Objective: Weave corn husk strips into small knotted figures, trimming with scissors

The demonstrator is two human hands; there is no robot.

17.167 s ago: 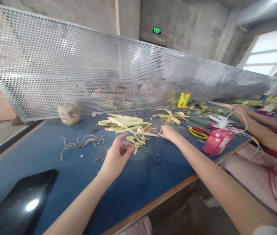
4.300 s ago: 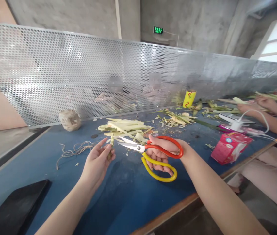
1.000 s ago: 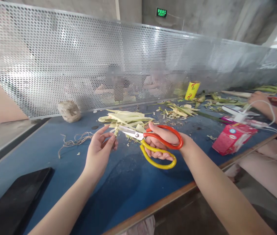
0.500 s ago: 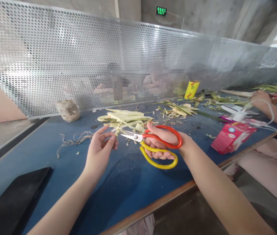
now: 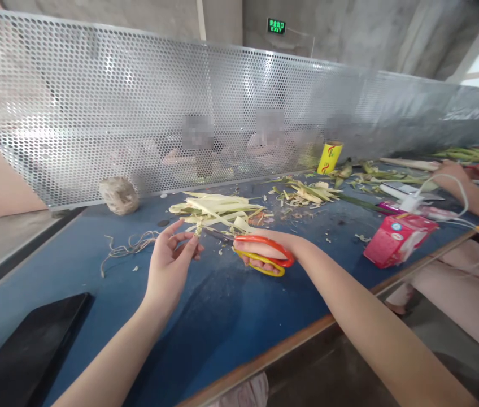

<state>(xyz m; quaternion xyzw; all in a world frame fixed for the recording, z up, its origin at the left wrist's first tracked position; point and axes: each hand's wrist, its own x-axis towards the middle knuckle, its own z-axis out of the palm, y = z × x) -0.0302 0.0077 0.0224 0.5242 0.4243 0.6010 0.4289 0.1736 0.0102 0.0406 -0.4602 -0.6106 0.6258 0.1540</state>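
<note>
Between the thumb and fingers of my left hand [image 5: 171, 257], a small pale plaited strip [image 5: 198, 228] is pinched, its upper end poking out above the fingertips. My right hand [image 5: 260, 249] grips scissors [image 5: 287, 262] with one red and one yellow handle loop. Their blades point left at the plaited strip, seen nearly edge-on and dark; whether they touch it I cannot tell. Just behind both hands lies a pile of pale green husk strips [image 5: 218, 206]. Loose twine [image 5: 127, 247] lies left of my left hand.
A stone-like lump [image 5: 118, 195] stands by the perforated metal screen [image 5: 159, 113]. At lower left lies a black flat object [image 5: 40, 339]. On the right are husk scraps [image 5: 307, 193], a yellow cylinder [image 5: 330, 158], a pink packet [image 5: 396, 240], white cables and another person's hand [image 5: 451, 175].
My right hand has turned and shifted slightly left and down, bringing the scissors closer to the plaited strip; their blades now look edge-on. My left hand has hardly moved.
</note>
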